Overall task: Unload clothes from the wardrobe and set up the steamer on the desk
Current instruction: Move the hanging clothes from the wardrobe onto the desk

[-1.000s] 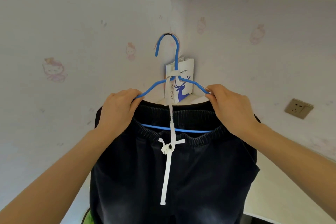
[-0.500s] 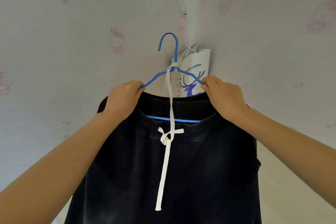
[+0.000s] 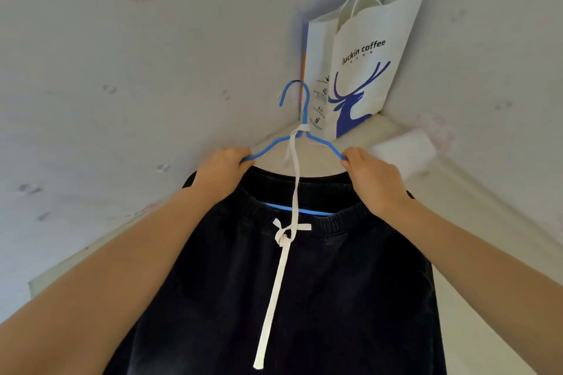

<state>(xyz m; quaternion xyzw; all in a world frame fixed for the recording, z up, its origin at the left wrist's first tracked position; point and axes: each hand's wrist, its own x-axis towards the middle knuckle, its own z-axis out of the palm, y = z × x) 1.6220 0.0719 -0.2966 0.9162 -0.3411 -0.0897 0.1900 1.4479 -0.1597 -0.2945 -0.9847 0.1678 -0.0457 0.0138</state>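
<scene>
Dark trousers (image 3: 304, 289) with a white drawstring (image 3: 275, 286) hang folded over the lower bar of a blue hanger (image 3: 300, 119). My left hand (image 3: 224, 169) grips the hanger's left shoulder together with the waistband. My right hand (image 3: 373, 176) grips the right shoulder the same way. The drawstring's upper end is wrapped around the hanger's neck. I hold the trousers over a white desk (image 3: 475, 222) set in the corner of the room. No steamer is in view.
A white paper bag (image 3: 362, 70) with a blue deer print stands in the far corner of the desk against the wall. A white box-like object (image 3: 405, 149) lies to its right. Pale patterned walls close in on both sides.
The view has tilted down and moved closer to the corner. The paper bag now looks much larger and the desk surface shows. Both hands keep the same grip on the hanger.
</scene>
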